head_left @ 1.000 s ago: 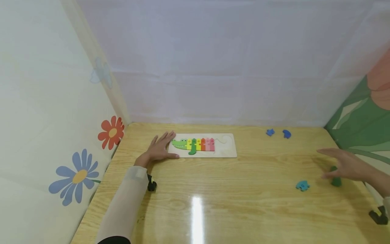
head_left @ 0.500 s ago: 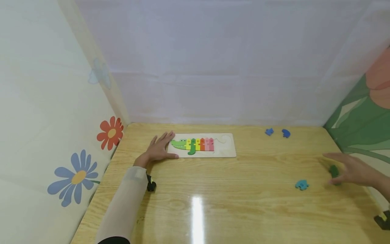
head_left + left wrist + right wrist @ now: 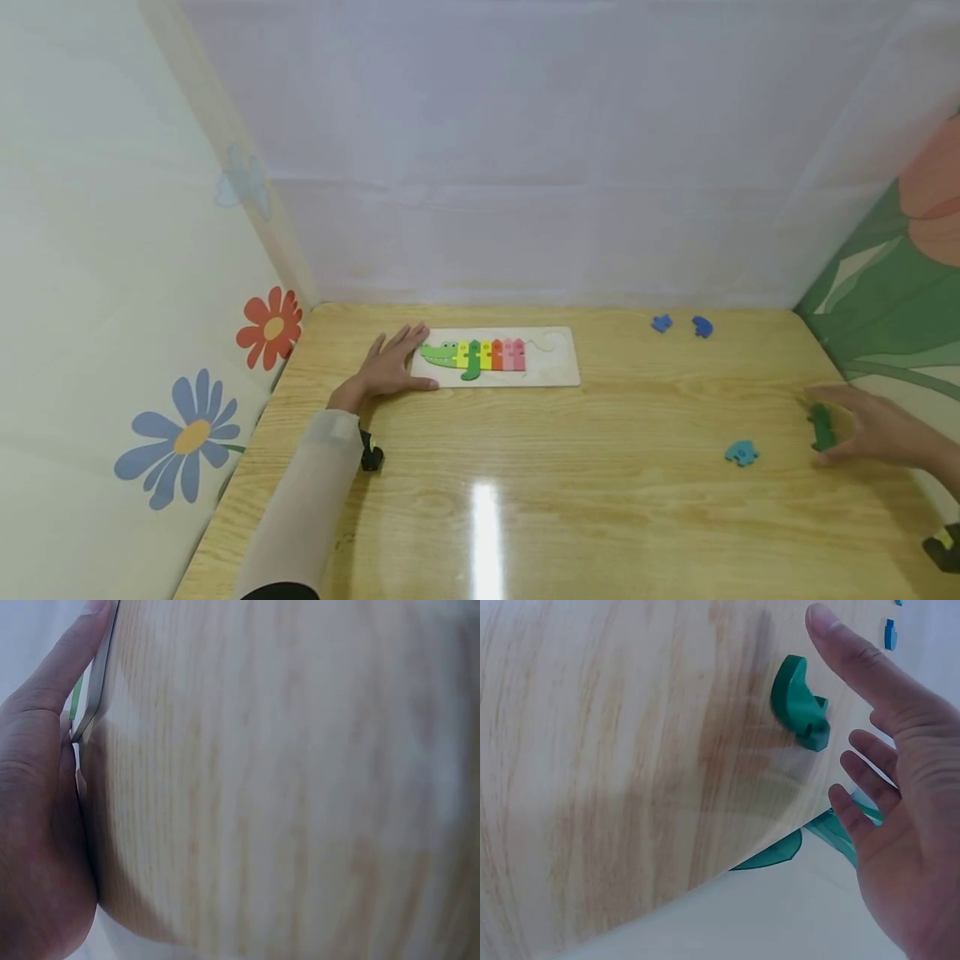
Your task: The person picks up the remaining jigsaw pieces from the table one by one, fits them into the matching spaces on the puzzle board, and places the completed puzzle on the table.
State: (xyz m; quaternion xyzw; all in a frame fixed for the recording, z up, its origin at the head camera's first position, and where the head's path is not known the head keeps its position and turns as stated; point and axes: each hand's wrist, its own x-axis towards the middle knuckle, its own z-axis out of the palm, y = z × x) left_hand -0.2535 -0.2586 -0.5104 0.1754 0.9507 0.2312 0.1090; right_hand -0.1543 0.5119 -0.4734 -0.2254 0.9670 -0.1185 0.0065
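Note:
In the head view my left hand [image 3: 386,367] spans the left end of a pale wooden crocodile puzzle board [image 3: 553,362], thumb at its near edge and fingers spread toward the far corner. The thumb [image 3: 64,664] lies along the board's edge in the left wrist view. Green, yellow, red and pink pieces form the crocodile; a bare outline shows at its right. My right hand [image 3: 877,425] is held around a dark green puzzle piece [image 3: 822,427] at the table's right side. The right wrist view shows that green piece [image 3: 799,701] between spread thumb and fingers, with gaps to both.
A light blue puzzle piece [image 3: 742,452] lies left of my right hand. Two darker blue pieces [image 3: 662,323] [image 3: 702,326] sit near the back edge of the wooden table [image 3: 600,500]. A white cloth wall [image 3: 480,167] rises behind; printed panels stand at both sides.
My right hand has shifted a little to the right and nearer, so the green piece now shows between thumb and fingers. My left hand stays at the board.

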